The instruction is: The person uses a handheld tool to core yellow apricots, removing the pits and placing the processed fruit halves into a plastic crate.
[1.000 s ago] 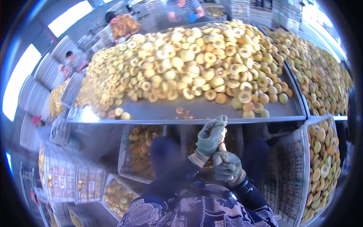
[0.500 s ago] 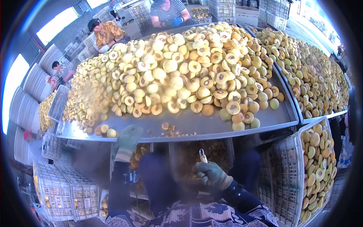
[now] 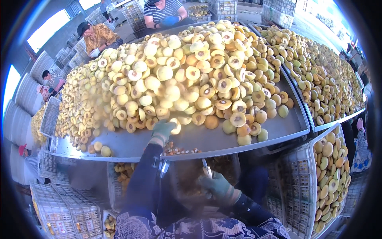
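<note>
My left hand (image 3: 163,131), in a pale green glove, reaches to the lower edge of a heap of halved yellow peaches (image 3: 207,101). Its fingers close on a peach half (image 3: 175,126) with its cut side showing. Nearer to me, my gloved right hand (image 3: 218,188) is wrapped round a pitting tool (image 3: 206,169), a small hand tool whose slim metal tip points up and away. Between the hands, small pits and scraps (image 3: 181,150) lie on the metal table (image 3: 223,145) by its front edge.
Below the table edge sits a dark bin (image 3: 187,175). A plastic crate of peach halves (image 3: 310,179) stands at my right, more crates (image 3: 65,209) at my left. A second heap (image 3: 322,75) lies beyond a divider. Several people (image 3: 165,14) work around the far side.
My left hand has moved from the table's front edge forward and right to the heap, closing on a peach half. My right hand stays low with the tool. The view has shifted slightly.
</note>
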### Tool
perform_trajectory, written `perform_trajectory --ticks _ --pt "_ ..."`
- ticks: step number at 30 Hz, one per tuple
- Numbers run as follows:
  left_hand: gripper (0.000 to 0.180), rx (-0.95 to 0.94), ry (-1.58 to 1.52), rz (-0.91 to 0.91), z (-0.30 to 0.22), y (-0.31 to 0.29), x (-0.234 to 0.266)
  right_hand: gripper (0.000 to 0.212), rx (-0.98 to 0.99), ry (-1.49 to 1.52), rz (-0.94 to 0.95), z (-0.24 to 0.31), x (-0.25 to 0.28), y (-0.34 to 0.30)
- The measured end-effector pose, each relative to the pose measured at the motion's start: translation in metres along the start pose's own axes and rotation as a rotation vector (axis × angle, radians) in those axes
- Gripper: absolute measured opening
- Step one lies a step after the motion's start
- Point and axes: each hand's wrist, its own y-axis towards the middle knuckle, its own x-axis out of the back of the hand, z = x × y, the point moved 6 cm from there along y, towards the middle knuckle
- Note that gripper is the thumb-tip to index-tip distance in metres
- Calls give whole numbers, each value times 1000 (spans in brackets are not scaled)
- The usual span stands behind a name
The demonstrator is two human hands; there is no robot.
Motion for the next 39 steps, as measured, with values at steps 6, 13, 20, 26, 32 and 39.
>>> perform_trajectory --ticks 6,13,20,26,32,39 --pt "29 -468 -486 225 -16 -105 -33 16 174 -3 -56 30 -8 12" --pt "43 -220 -1125 467 -23 -187 -89 20 387 -184 -198 32 -13 -16" --pt "39 -387 -1017 361 -40 -222 -86 25 577 -551 -218 44 -11 -51" --pt "36 -411 -906 360 -34 -230 -84 30 490 -793 -202 34 -3 -56" --pt "30 -368 -912 404 -32 -225 -91 38 523 -873 -143 34 6 -56" --pt "43 -443 -1093 530 -45 -229 -97 35 367 -185 -133 26 5 -54"
